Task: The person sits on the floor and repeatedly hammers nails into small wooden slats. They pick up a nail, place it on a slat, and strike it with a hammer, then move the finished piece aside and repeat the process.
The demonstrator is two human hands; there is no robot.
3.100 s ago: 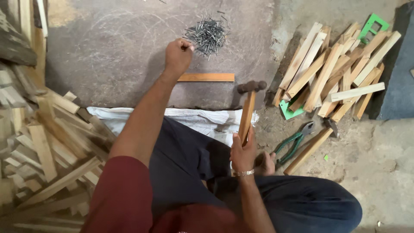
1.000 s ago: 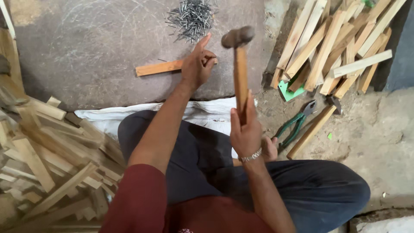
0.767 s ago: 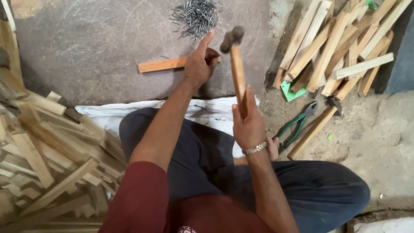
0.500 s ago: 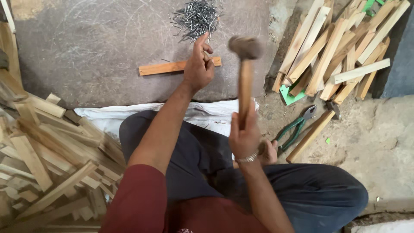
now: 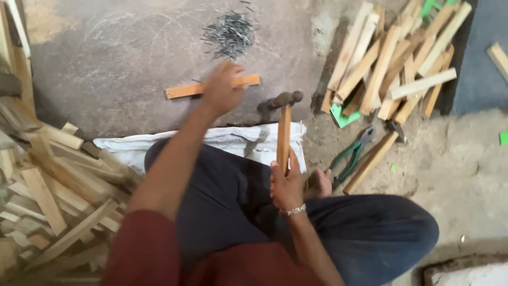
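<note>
L hand (image 5: pixel 222 91) is hovering, blurred, over the wood strip (image 5: pixel 211 87); can't tell if fingers are spread or pinching. Strip is lying on the concrete floor (image 5: pixel 106 58), long axis running left-right, just near side of the nail pile (image 5: pixel 230 34). R hand (image 5: pixel 286 185) is clenching the hammer (image 5: pixel 283 122) handle, head sitting just right of strip. Room: wood offcuts both sides.
</note>
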